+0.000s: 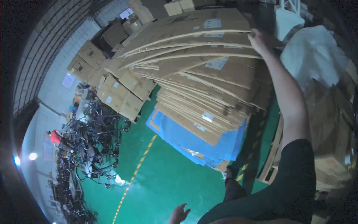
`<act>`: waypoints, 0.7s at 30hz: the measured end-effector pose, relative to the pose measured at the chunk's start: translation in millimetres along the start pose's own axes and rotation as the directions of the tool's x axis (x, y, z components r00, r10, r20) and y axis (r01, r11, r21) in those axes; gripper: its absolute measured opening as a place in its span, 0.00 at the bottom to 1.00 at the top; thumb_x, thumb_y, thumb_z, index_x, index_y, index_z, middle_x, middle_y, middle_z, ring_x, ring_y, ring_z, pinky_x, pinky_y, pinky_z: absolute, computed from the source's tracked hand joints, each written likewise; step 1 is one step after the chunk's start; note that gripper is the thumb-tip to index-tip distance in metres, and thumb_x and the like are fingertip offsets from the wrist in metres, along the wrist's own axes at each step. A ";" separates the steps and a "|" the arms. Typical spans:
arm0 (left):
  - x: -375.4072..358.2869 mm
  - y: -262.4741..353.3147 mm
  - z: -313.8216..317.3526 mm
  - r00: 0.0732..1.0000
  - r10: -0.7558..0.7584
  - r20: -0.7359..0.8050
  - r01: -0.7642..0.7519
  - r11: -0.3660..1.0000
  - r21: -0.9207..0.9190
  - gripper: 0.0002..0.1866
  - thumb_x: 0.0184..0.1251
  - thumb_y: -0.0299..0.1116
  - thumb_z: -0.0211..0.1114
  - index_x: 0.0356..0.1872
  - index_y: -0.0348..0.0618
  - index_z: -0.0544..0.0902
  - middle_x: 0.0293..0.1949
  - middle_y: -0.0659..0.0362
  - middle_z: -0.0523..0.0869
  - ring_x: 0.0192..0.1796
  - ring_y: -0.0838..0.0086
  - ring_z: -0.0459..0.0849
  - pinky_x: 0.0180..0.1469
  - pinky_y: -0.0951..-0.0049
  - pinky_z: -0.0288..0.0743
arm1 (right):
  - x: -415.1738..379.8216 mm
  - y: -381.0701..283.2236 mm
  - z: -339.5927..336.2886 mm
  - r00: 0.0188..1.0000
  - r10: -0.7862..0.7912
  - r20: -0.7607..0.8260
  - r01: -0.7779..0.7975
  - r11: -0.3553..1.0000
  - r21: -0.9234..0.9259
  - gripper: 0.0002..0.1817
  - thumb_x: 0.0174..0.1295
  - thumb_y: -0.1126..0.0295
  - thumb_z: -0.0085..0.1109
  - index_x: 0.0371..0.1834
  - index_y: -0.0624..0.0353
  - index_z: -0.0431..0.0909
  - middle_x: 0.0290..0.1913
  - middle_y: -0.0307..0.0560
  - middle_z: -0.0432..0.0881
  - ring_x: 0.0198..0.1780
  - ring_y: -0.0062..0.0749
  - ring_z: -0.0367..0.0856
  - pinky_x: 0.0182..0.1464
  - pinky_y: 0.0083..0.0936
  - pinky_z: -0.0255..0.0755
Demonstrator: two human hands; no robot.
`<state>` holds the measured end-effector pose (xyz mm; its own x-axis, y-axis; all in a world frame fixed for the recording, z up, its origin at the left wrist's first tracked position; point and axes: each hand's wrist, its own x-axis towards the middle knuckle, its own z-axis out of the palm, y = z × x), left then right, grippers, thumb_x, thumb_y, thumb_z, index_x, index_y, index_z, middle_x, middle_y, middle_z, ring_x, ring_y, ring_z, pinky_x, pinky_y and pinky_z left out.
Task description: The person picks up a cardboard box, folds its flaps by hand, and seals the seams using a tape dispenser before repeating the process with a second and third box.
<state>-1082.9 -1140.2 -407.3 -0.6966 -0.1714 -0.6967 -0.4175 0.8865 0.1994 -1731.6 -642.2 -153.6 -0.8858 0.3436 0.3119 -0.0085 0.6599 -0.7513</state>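
At the bottom edge, nearest the camera, the left hand [179, 214] hangs over the green floor [160, 179], touching nothing, its fingers apart and slightly bent. Beside it, the person's dark clothing [257, 201] fills the lower right, and 1 shoe [226, 173] stands close to the corner of a blue sheet [179, 143].

The bare right arm reaches up from a dark sleeve [298, 164]. At its end, the right hand [260, 42] pinches the edge of the upper cardboard sheets [190, 28] at their right corner; how many sheets lie between thumb and fingers I cannot tell. These large brown sheets sit on top of the stack, bowed and fanned apart, with gaps between their long edges. Below them, the lower cardboard sheets [194, 108] lie closer together in stepped layers above the blue sheet, and at least 2 pale labels show there.

To the right of the stack, cloudy plastic wrap [313, 52] covers part of a brown load beside a wooden pallet [269, 164]. A yellow-and-black line [135, 174] crosses the floor to the left.

Farther off stand boxed cartons [121, 93], a tangle of black metal frames [95, 138] and 1 person in a red top [56, 137] near the pale wall.
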 end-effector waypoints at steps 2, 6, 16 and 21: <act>12.4 -11.5 0.8 0.992 -0.113 0.056 0.116 0.992 -0.056 0.31 0.64 0.62 0.57 0.63 0.57 0.75 0.54 0.55 0.84 0.56 0.59 0.82 0.58 0.57 0.73 | 72.2 12.0 39.4 0.997 0.011 0.075 -0.009 1.000 -0.024 0.37 0.68 0.47 0.49 0.74 0.56 0.53 0.71 0.55 0.61 0.70 0.48 0.62 0.70 0.42 0.57; 44.5 -59.9 33.6 0.871 -0.408 0.272 0.443 0.893 -0.079 0.36 0.61 0.68 0.58 0.66 0.62 0.72 0.60 0.64 0.81 0.59 0.72 0.82 0.62 0.71 0.70 | 129.1 21.6 69.8 0.977 0.139 0.163 -0.084 0.948 -0.307 0.63 0.55 0.24 0.48 0.80 0.55 0.31 0.81 0.55 0.38 0.80 0.51 0.42 0.78 0.49 0.42; 100.1 -58.3 8.2 0.954 -0.289 0.086 0.301 0.914 -0.273 0.17 0.62 0.42 0.66 0.51 0.54 0.81 0.46 0.61 0.83 0.45 0.71 0.84 0.46 0.72 0.74 | 122.2 10.1 64.0 0.942 0.015 0.337 0.089 0.952 -0.291 0.48 0.59 0.32 0.50 0.75 0.56 0.60 0.77 0.59 0.52 0.77 0.52 0.52 0.74 0.50 0.49; 127.4 -32.7 -50.4 0.986 0.155 0.056 -0.162 0.976 0.148 0.16 0.67 0.45 0.58 0.55 0.64 0.79 0.57 0.56 0.82 0.49 0.64 0.86 0.39 0.59 0.81 | 17.9 -81.4 55.4 0.790 -0.247 0.561 0.538 0.716 -0.444 0.46 0.60 0.32 0.47 0.62 0.67 0.71 0.63 0.60 0.72 0.65 0.49 0.68 0.68 0.42 0.65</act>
<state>-1187.4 -1212.7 -467.8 -0.7191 -0.0077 -0.6949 -0.2085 0.9562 0.2053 -1772.5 -726.7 -119.1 -0.9582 -0.2660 0.1058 -0.2773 0.9542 -0.1123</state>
